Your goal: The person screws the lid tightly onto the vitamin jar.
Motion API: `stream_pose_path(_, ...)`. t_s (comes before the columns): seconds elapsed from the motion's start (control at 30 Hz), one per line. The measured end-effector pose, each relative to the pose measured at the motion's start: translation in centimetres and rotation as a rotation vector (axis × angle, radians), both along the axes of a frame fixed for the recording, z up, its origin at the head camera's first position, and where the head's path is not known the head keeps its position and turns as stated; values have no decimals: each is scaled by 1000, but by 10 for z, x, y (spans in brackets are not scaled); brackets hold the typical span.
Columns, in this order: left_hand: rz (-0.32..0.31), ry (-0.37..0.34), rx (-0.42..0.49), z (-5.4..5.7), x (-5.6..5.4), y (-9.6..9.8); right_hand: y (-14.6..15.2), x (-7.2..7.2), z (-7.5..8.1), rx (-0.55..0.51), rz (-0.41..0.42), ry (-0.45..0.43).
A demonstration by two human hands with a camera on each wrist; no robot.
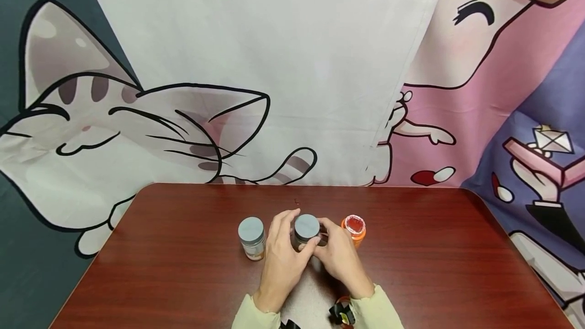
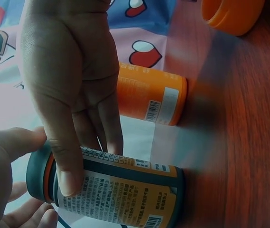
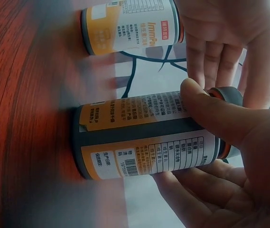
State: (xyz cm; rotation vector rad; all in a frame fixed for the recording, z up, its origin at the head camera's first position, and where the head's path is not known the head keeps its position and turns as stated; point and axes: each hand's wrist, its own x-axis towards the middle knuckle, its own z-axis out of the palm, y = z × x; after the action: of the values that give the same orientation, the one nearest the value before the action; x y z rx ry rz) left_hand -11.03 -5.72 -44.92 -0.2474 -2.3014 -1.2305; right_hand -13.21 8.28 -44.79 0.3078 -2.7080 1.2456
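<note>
Both hands are on a supplement bottle (image 1: 307, 226) with a grey-green lid, white and orange label and dark base, standing at the table's middle. My right hand (image 1: 340, 258) grips its body, the thumb pressed along the label in the right wrist view. My left hand (image 1: 283, 260) holds the lid (image 2: 40, 173) with fingers on its sides. A similar lidded bottle (image 1: 252, 238) stands just left of my left hand. Beyond my right hand is an orange bottle (image 1: 357, 228) with a red, white-edged top, partly hidden by that hand in the head view.
A hollow orange piece (image 2: 237, 19), like a cap, shows at the top right of the left wrist view. The reddish-brown wooden table (image 1: 183, 268) has rounded far corners. Behind it hangs a cloth (image 1: 292, 65) printed with cartoon figures.
</note>
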Motion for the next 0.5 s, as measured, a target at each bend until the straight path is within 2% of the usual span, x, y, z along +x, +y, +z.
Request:
stream_pose_path(0.23,10,-15,17,-2,1,2,1,1,1,14,-4,-2)
stream_pose_path(0.5,21,-1,33,-4,0,3,0,1,2,12,-4,-21)
